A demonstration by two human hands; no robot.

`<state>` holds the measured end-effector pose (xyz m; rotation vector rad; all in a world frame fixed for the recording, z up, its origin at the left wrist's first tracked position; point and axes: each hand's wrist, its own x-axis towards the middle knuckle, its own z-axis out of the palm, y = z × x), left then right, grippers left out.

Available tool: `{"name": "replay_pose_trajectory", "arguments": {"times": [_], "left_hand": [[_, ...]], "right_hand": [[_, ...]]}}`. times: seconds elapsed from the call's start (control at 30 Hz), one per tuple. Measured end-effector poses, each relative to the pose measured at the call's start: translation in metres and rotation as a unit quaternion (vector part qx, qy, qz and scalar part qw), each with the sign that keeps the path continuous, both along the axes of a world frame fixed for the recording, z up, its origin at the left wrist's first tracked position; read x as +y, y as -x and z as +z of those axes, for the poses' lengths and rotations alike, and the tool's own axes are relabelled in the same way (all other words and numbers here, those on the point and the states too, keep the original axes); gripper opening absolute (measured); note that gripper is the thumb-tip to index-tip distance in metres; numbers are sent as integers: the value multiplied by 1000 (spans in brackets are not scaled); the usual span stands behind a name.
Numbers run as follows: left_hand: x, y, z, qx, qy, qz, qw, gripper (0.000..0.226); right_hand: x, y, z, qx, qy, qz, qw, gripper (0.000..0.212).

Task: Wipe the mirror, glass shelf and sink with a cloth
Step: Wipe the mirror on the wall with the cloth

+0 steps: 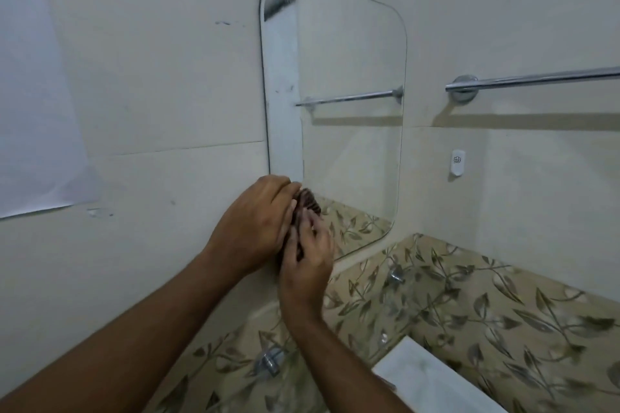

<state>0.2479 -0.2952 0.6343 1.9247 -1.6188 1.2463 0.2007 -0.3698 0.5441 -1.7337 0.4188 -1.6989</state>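
Note:
A rounded frameless mirror (349, 84) hangs on the cream tiled wall. At its lower left corner both hands hold a dark striped cloth (307, 208) bunched between them. My left hand (255, 228) wraps over the cloth from the left. My right hand (307, 265) presses it from below and the right. Most of the cloth is hidden by the fingers. A glass shelf (335, 339) on chrome mounts (268, 362) runs below the hands, nearly transparent. A white sink edge (432, 379) shows at the bottom right.
A chrome towel bar (536, 79) is fixed to the right wall, and its reflection shows in the mirror. A small white wall fitting (458, 161) sits beneath it. A leaf-patterned tile band (486, 305) runs along the wall. White paper (33, 94) covers the left wall.

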Motion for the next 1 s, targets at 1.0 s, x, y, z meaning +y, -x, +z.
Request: {"name": "replay_pose_trajectory", "arguments": {"times": [1.0], "left_hand": [[-27,-29,-21,-224,-31,179,957,63]], "right_hand": [[-233,-52,0,5,-125,-76,989,53]]}}
